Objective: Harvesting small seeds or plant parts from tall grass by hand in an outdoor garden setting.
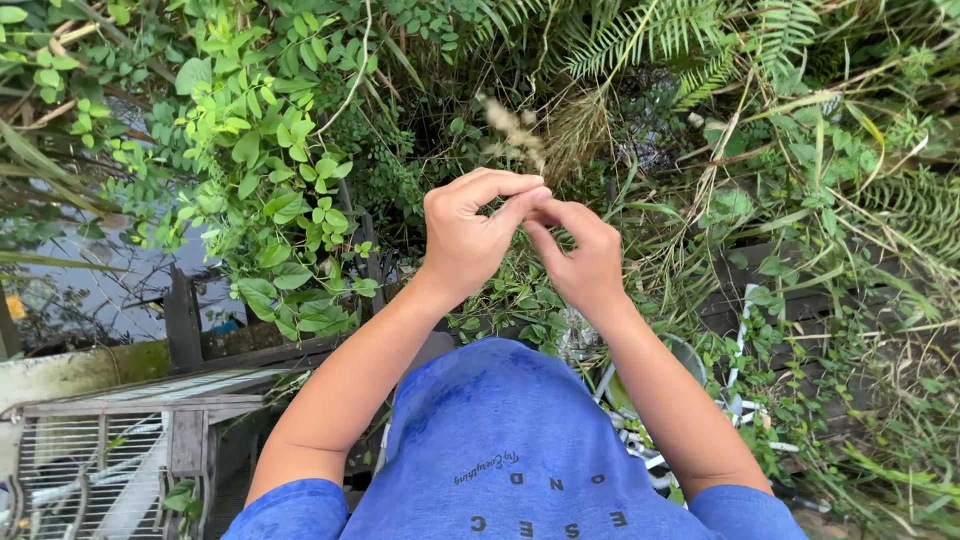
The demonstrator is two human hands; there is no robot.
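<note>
A pale tan, fluffy dried grass seed head point(512, 130) on a thin stalk is seen just above and beyond the two hands, its long axis tilted from the fingertips up and slightly leftward. The stalk's lower end appears to be pinched where the fingertips meet. The left hand point(468, 235) is curled, thumb against forefinger; the right hand point(580, 258) is likewise narrowed to a pinch. Both are about equally near. Leafy green shrubs point(270, 170) and ferns point(700, 45) lie around.
</note>
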